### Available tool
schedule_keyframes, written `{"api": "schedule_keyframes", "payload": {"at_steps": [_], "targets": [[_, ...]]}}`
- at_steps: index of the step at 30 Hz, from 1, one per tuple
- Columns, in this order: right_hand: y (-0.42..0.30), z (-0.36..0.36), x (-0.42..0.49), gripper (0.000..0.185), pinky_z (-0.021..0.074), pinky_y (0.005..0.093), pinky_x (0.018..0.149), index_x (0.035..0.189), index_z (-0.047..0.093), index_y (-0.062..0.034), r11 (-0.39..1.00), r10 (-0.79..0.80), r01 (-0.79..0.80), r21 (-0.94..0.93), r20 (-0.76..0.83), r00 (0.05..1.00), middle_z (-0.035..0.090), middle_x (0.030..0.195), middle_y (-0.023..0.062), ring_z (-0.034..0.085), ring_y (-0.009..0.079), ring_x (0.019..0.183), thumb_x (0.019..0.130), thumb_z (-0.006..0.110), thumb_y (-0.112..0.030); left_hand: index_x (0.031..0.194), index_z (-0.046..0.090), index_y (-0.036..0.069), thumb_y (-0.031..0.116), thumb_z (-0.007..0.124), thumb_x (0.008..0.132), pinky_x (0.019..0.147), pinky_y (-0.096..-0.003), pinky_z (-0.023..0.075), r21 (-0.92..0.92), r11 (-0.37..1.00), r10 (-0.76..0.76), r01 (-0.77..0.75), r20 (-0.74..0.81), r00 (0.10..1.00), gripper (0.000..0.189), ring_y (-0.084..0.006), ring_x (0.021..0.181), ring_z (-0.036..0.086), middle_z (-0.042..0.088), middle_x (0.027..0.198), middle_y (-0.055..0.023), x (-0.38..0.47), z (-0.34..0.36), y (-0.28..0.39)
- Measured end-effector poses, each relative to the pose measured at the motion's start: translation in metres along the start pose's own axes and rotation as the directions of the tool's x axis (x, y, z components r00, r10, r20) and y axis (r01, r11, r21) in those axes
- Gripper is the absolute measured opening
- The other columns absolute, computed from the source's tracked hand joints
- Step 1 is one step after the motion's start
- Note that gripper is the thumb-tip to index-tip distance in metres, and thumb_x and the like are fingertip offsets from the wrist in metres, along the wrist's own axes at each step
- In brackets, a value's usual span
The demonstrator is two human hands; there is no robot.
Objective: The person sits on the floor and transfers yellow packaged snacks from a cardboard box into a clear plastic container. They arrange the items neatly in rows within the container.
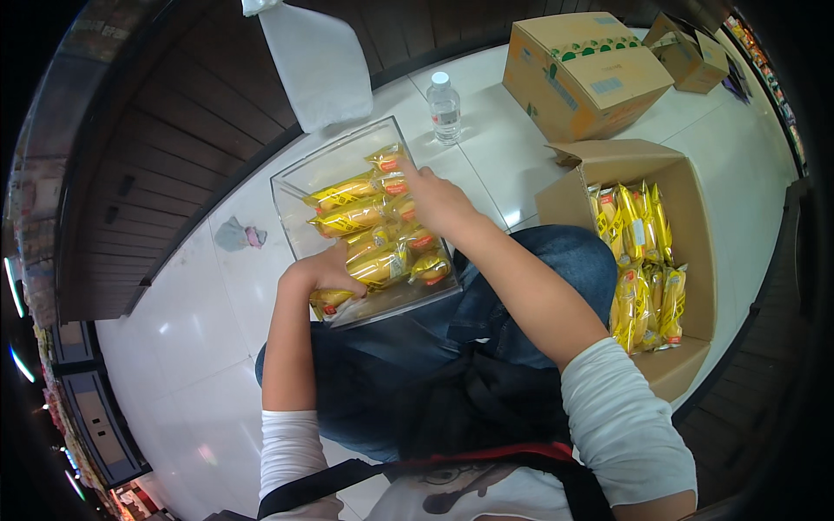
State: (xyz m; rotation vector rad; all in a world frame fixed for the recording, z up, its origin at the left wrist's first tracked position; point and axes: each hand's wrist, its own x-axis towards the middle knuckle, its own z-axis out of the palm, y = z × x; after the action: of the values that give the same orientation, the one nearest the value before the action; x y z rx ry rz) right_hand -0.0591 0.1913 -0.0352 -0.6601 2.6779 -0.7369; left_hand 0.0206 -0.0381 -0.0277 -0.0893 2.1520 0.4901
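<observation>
A clear plastic bin point(293, 225) rests tilted against my lap, with several yellow-wrapped snack packets point(352, 215) lying in it. My left hand point(322, 270) reaches over the bin's near left side, its fingers among the lower packets beside a small packet point(333, 298); whether it grips one is hidden. At the bin's right side, my right hand point(433, 195) touches the packets near the upper right, its fingertips partly hidden, so a grip cannot be told. To my right stands an open cardboard box point(697, 260) holding more yellow packets point(635, 228) in two groups.
A closed cardboard box point(586, 71) stands beyond the open one, with a smaller carton point(694, 55) behind it. A water bottle point(445, 111) stands on the tiles past the bin. Near the dark wooden panels are a white object point(319, 65) and a crumpled grey cloth point(238, 234).
</observation>
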Motion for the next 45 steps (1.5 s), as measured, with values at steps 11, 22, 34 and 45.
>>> {"api": "schedule_keyframes", "payload": {"at_steps": [11,22,34,45], "targets": [[-0.006,0.023,-0.016,0.069,0.0210,0.0530,0.117,0.131,0.051,-0.0076,0.903,-0.288,0.329,-0.276,0.177,0.941,0.045,0.140,0.0135,0.037,0.0304,0.138,0.069,0.079,-0.017,0.128,0.040,-0.003,0.037,0.084,0.050,0.092,-0.0428,0.0507,0.331,0.944,0.040,-0.001,-0.110,0.993,0.097,-0.0408,0.112,0.058,0.053,0.128,-0.0256,0.027,-0.024,0.006],[-0.003,0.040,-0.006,0.064,0.0323,0.0498,0.108,0.130,0.051,-0.0084,0.866,-0.315,0.294,-0.404,0.015,0.949,0.054,0.127,0.0087,0.048,0.0273,0.123,0.072,0.077,-0.015,0.126,0.041,-0.004,0.035,0.083,0.051,0.095,-0.0403,0.0486,0.243,0.954,0.209,-0.173,-0.127,0.970,0.094,-0.0391,0.115,0.056,0.055,0.125,-0.0256,0.046,-0.019,-0.012],[0.008,0.035,-0.008,0.056,0.0488,0.0437,0.089,0.131,0.050,-0.0088,0.914,-0.249,0.251,-0.318,0.046,0.967,0.051,0.128,0.0111,0.047,0.0304,0.123,0.079,0.070,-0.014,0.148,0.031,0.011,0.029,0.087,0.054,0.111,-0.0488,0.0314,0.313,0.946,0.216,-0.087,-0.405,0.888,0.110,-0.0391,0.131,0.042,0.040,0.143,-0.0204,0.064,0.030,-0.010],[0.008,0.041,-0.011,0.041,0.0476,0.0437,0.086,0.124,0.056,-0.0085,0.921,-0.301,0.275,-0.274,-0.055,0.952,0.055,0.121,0.0107,0.047,0.0294,0.121,0.084,0.059,-0.011,0.156,0.020,0.024,0.035,0.090,0.059,0.118,-0.0555,0.0148,0.390,0.912,0.349,-0.130,-0.566,0.747,0.120,-0.0442,0.146,0.015,0.015,0.160,-0.0175,0.064,0.035,-0.032]]}}
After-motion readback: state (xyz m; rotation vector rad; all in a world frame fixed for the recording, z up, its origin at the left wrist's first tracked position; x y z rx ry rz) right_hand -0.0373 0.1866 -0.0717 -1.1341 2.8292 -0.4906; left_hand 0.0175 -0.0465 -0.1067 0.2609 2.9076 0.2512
